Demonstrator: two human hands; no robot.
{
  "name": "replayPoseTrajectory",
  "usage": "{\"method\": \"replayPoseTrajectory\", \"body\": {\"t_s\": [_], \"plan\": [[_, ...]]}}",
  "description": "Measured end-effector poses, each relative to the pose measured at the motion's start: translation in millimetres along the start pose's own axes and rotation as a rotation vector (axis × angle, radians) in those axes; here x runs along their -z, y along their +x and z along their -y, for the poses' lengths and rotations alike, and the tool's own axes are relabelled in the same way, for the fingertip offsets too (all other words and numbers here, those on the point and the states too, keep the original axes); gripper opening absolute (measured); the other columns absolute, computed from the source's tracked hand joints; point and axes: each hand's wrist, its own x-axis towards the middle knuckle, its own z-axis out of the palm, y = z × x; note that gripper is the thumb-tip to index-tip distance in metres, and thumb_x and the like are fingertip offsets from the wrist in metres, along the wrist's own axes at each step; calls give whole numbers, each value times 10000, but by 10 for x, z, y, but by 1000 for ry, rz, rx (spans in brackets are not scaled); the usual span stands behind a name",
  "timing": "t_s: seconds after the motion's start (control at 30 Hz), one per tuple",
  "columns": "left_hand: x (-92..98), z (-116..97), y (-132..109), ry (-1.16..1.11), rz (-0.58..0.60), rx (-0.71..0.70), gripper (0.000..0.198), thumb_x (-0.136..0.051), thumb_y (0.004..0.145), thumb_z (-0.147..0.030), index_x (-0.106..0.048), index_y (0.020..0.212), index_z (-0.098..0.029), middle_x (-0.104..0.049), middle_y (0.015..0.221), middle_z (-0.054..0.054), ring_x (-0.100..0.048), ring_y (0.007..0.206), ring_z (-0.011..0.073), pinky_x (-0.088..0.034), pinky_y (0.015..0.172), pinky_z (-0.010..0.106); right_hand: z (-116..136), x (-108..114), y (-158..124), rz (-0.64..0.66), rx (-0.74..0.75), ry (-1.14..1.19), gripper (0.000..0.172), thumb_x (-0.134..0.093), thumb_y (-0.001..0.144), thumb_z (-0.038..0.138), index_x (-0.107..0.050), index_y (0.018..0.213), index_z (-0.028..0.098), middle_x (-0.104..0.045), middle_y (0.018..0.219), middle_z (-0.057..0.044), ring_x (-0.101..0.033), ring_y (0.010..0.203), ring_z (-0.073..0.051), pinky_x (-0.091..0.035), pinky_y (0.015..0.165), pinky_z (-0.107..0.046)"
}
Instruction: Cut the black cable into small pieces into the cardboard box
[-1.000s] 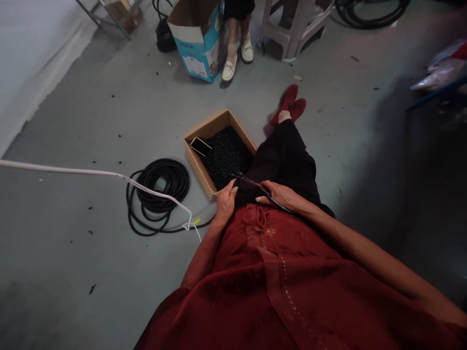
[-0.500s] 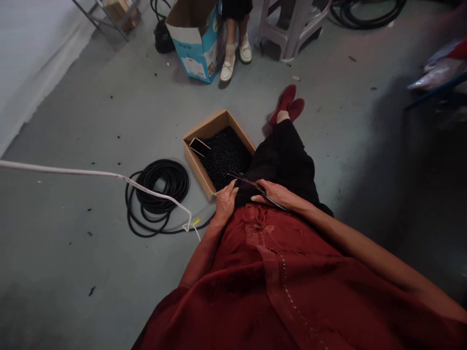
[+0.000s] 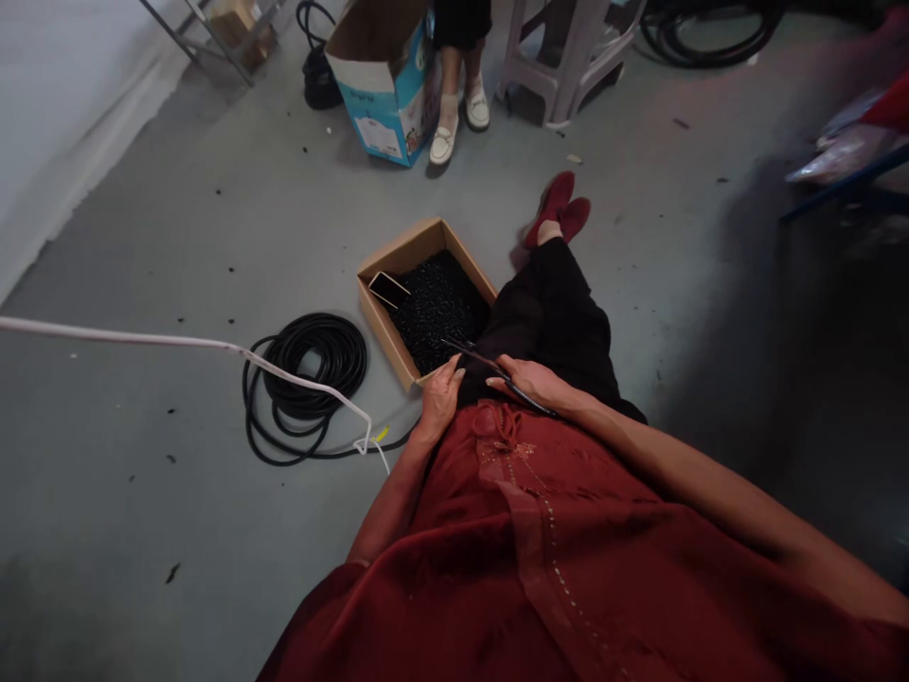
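Observation:
My right hand (image 3: 532,381) is closed around the black handles of a pair of scissors (image 3: 483,358), whose thin blades point left over the box edge. My left hand (image 3: 441,393) is closed beside the blades, above my lap. A black hose (image 3: 305,365) lies coiled on the floor, and its free length runs behind my left forearm toward that hand; the gripped end is hidden by the fingers. In front of my hands stands an open cardboard box (image 3: 383,336) holding many short black pieces (image 3: 440,303). A small dark tray-like piece with a pale rim (image 3: 389,289) leans inside it.
A white cord (image 3: 177,339) crosses above the coil, with a yellow tag (image 3: 382,434) near its bend. Another person's white shoes (image 3: 443,142) stand beside a blue and white carton (image 3: 387,114). A plastic stool (image 3: 561,85) and more black hose (image 3: 703,52) are farther back.
The view has shifted slightly. My right hand and the scissors have moved very little, and my left hand keeps its place beside the blades.

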Motion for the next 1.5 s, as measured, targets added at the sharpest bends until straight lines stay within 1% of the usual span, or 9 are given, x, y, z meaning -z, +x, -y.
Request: {"method": "replayPoseTrajectory", "body": {"t_s": [0.2, 0.43, 0.73, 0.93, 1.0, 1.1, 1.23, 1.33, 1.5], "plan": [[-25, 11, 18, -14, 41, 63, 391, -407, 876, -320, -512, 1227, -184, -562, 1227, 63, -545, 1095, 171, -409, 973, 320, 26, 15, -4, 34, -44, -25, 479, -246, 871, 592, -438, 1026, 181, -642, 940, -133, -614, 865, -249, -373, 637, -259], [37, -42, 74, 83, 124, 86, 386, -390, 881, -300, -520, 1220, -172, -598, 1177, 62, -549, 1083, 174, -413, 943, 301, 12, -8, 31, 80, -109, -39, 512, -235, 849, 626, -459, 1022, 200, -649, 870, -121, -623, 814, -277, -372, 576, -268], [71, -25, 161, 260, 245, 147, 378, -379, 879, -309, -521, 1222, -239, -602, 1176, 25, -564, 1048, 174, -410, 904, 262, 11, -51, 124, 136, -152, -81, 523, -270, 846, 612, -481, 1060, 184, -644, 906, -147, -617, 844, -281, -410, 645, -303], [88, 12, 180, 284, 255, 209, 380, -386, 873, -323, -512, 1228, -273, -613, 1159, 11, -571, 1025, 168, -410, 885, 253, 23, -75, 146, 118, -170, -105, 540, -296, 832, 622, -499, 1080, 186, -643, 920, -151, -615, 847, -286, -422, 660, -325], [85, 38, 176, 240, 222, 204, 374, -393, 869, -325, -533, 1209, -257, -636, 1109, 26, -585, 973, 171, -419, 856, 257, 15, -77, 147, 108, -180, -91, 539, -302, 826, 630, -512, 1070, 198, -646, 917, -144, -615, 844, -280, -420, 658, -323], [72, 108, 170, 88, 154, 195, 394, -390, 867, -336, -532, 1212, -207, -670, 934, 43, -600, 798, 151, -442, 757, 254, -12, -70, 151, 102, -228, -44, 533, -320, 815, 641, -533, 1054, 215, -650, 912, -126, -617, 829, -263, -409, 630, -293], [57, 213, 166, -121, 114, 253, 451, -383, 863, -348, -477, 1254, -146, -616, 736, 8, -510, 578, 83, -425, 603, 206, -71, -54, 134, 97, -288, 26, 555, -326, 794, 670, -549, 1025, 216, -649, 893, -113, -616, 800, -248, -382, 573, -257], [65, 237, 147, -238, 113, 231, 451, -395, 857, -339, -464, 1262, -153, -589, 735, -7, -470, 561, 61, -407, 574, 182, -109, -34, 78, 68, -265, 53, 563, -301, 793, 684, -554, 990, 221, -650, 851, -99, -615, 768, -235, -364, 559, -246], [110, 153, 81, -356, 82, 176, 447, -403, 861, -349, -448, 1274, -182, -585, 780, -7, -478, 618, 59, -414, 624, 180, -126, 31, -39, 40, -210, 63, 578, -277, 782, 709, -558, 989, 249, -655, 839, -75, -614, 764, -236, -348, 556, -245]]}}
